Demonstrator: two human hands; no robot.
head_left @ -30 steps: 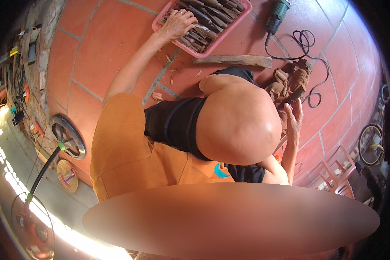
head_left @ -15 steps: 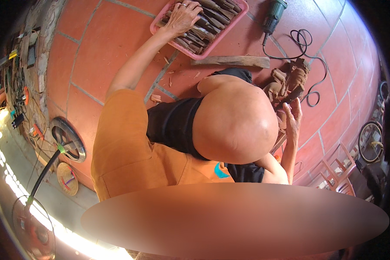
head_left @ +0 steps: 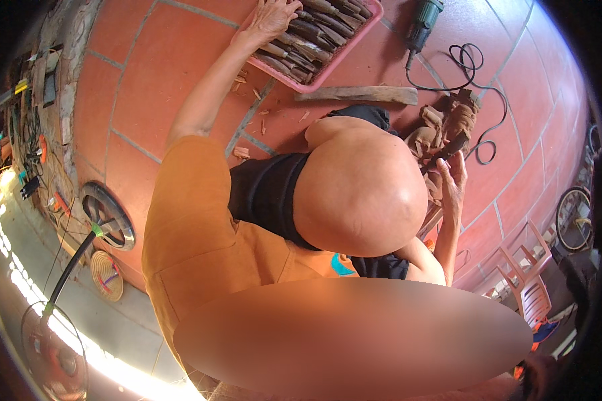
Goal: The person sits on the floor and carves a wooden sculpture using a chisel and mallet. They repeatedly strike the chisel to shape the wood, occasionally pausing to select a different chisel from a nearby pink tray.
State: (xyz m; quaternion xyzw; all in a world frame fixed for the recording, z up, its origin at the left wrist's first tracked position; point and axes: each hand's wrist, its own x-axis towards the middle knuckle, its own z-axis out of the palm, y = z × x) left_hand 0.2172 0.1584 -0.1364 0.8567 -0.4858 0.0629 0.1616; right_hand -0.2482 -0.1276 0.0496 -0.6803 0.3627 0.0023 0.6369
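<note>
My left hand [head_left: 271, 20] is at the top edge, over the near-left side of a pink plastic basket [head_left: 304, 87]. Its fingers are partly spread and bent over the wooden-handled carving tools [head_left: 321, 33] lying in rows inside; nothing shows in its grasp. At the right, my right hand [head_left: 453, 179] rests upright against a brown wood carving [head_left: 448, 123], thumb and fingers apart. A dark narrow piece [head_left: 453, 146] lies across the carving by those fingertips; whether it is a separate tool I cannot tell. My bent knee [head_left: 364, 184] hides part of the carving.
A flat wooden strip [head_left: 358, 95] lies on the red tile floor [head_left: 180, 60] below the basket. A green power tool [head_left: 424, 27] with a looped black cord [head_left: 485, 87] lies beyond. Wood chips [head_left: 242, 152], a black wheel [head_left: 107, 215] and a pink chair [head_left: 532, 294] stand around.
My left hand has moved up and left over the basket, from the middle of the tools toward its left rim. My right hand stays against the carving.
</note>
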